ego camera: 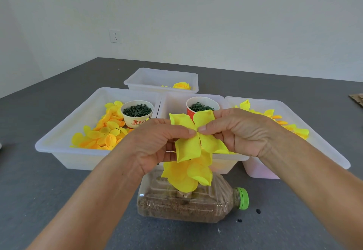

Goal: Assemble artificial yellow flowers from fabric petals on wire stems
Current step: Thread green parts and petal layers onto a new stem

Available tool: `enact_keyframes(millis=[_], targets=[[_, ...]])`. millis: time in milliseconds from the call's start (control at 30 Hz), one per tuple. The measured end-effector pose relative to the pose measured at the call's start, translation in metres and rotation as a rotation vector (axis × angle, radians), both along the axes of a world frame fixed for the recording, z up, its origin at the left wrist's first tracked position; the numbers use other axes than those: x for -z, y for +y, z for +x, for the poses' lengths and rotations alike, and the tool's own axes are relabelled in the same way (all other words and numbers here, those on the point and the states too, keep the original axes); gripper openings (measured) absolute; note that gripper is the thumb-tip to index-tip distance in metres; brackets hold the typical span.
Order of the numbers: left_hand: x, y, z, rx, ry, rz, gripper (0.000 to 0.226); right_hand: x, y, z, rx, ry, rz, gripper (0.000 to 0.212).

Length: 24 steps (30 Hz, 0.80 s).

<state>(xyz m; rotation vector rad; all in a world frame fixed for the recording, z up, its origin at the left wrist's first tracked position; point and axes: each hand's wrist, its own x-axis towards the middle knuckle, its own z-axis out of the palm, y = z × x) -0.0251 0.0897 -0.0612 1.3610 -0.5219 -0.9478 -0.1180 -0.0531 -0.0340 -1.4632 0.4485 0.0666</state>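
Sand-filled bottle (pixel 188 204) nearest; above it, petal layer (pixel 194 137) is pinched at centre by left hand (pixel 157 143) and right hand (pixel 239 131); judged light, floppy.

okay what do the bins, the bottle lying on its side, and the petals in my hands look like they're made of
Bins: probably plastic, milky translucent and smooth; the petals inside show faintly through the walls.
Bottle: clear ribbed plastic with a green screw cap; brown granular fill shows through.
Petal layer: looks like thin matte fabric, softly creased, though paper can't be ruled out.
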Motion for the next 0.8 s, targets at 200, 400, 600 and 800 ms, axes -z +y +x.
enact_keyframes(millis=[200,400,600,800], targets=[[0.0,-0.002,0.0,0.03,0.02,-0.006,0.028,0.0,0.001,0.0,0.004,0.0,0.046,0.042],[0.001,-0.006,0.001,0.087,0.069,-0.002,0.034,0.001,0.0,0.001,0.013,0.018,0.045,0.042],[0.0,-0.006,0.003,0.084,0.061,0.031,0.009,0.001,-0.001,0.001,0.051,0.04,0.094,0.036],[-0.003,0.0,0.011,0.083,0.026,0.004,0.032,0.003,0.001,0.001,0.064,0.04,0.095,0.042]])
